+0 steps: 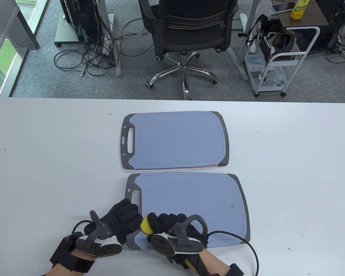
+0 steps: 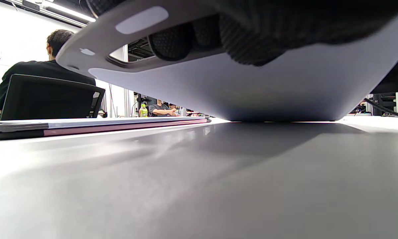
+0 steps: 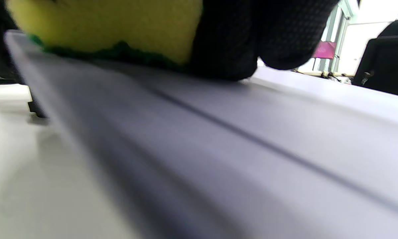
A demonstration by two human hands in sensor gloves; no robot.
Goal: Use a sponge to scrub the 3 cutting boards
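A blue-grey cutting board (image 1: 195, 204) with dark ends lies near me on the white table (image 1: 46, 161). My left hand (image 1: 123, 214) grips its handle end. In the left wrist view that end is lifted off the table, and the underside (image 2: 252, 89) shows with fingertips (image 2: 248, 49) curled beneath it. My right hand (image 1: 164, 221) holds a yellow sponge (image 1: 146, 227) on the board's near-left corner. Its green scrub side (image 3: 119, 53) presses on the board (image 3: 252, 149) beside my fingers (image 3: 229, 43). Behind lies another blue board (image 1: 178, 138), with a pinkish board's edge (image 2: 96, 127) under it.
An office chair (image 1: 187, 31) and a white cart (image 1: 279, 57) stand beyond the table's far edge. Cables lie on the floor at the back left. In the left wrist view, a person (image 2: 36, 66) sits in a chair far behind the table.
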